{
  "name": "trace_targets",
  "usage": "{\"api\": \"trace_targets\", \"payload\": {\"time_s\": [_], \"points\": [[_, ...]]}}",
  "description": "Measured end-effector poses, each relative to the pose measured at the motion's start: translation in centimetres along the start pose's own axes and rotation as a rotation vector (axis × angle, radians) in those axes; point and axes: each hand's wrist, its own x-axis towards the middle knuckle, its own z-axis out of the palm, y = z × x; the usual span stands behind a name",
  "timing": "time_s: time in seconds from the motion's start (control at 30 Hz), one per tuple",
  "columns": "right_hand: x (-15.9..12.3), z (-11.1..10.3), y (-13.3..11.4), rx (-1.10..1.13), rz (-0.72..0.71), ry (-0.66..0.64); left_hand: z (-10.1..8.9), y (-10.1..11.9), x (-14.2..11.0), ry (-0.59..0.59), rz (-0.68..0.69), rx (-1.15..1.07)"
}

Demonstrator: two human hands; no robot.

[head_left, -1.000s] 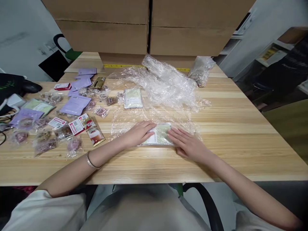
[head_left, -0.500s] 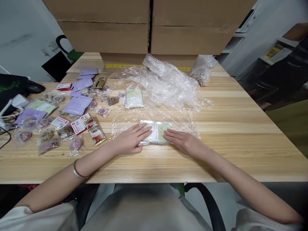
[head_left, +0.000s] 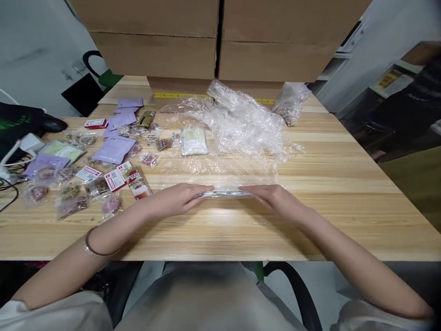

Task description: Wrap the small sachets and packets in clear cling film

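Observation:
A short stack of flat silvery pouches [head_left: 225, 192] is raised between my two hands, tipped so that mostly its edge faces me. My left hand [head_left: 181, 197] grips the left end, fingers over the top and thumb underneath. At the right end, my right hand [head_left: 277, 197] holds the stack in the same way. Clear bubble wrap [head_left: 220, 168] spreads out on the table just behind the pouches; some of it seems to be caught along with them. Another green-and-white pouch [head_left: 195, 141] lies flat farther back. The pouches' printed faces are hidden in my grip.
Crumpled bubble wrap [head_left: 244, 119] is heaped at the back, beside a filled clear bag [head_left: 292, 103]. To the left lie purple sachets [head_left: 114, 149], a Nescafe sachet [head_left: 138, 184], red-and-white packets [head_left: 115, 179] and several small wrapped pieces [head_left: 112, 204]. Large cardboard boxes [head_left: 155, 50] stand behind.
The pouches lay flat under my hands with their printed faces showing. Now my hands have closed on both ends and tilted the stack up onto its edge.

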Motion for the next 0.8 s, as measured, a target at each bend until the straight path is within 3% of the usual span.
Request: {"api": "trace_targets", "payload": {"time_s": [0.1, 0.2, 0.37, 0.5, 0.67, 0.8], "points": [[0.4, -1.9, -0.7, 0.188, 0.153, -0.172, -2.0, 0.9, -0.3, -0.157, -0.093, -0.193], [1.3, -2.8, -0.3, 0.316, 0.269, -0.267, -2.9, 0.0, -0.1, -0.214, -0.169, -0.343], [3.0, -2.7, 1.8, 0.565, 0.421, -0.406, -2.4, -2.9, 0.8, -0.248, -0.334, -0.635], [3.6, -2.8, 2.7, 0.491, 0.496, -0.595, -1.2, -4.8, 1.3, -0.375, -0.366, -0.792], [1.7, -4.9, 2.8, 0.427, 0.389, -0.644, -0.7, -5.6, 0.5, -0.363, -0.383, -0.672], [-0.7, -6.7, 4.0, 0.281, 0.568, -0.663, -0.6, -4.5, -0.3, -0.227, -0.446, -0.315]]}}
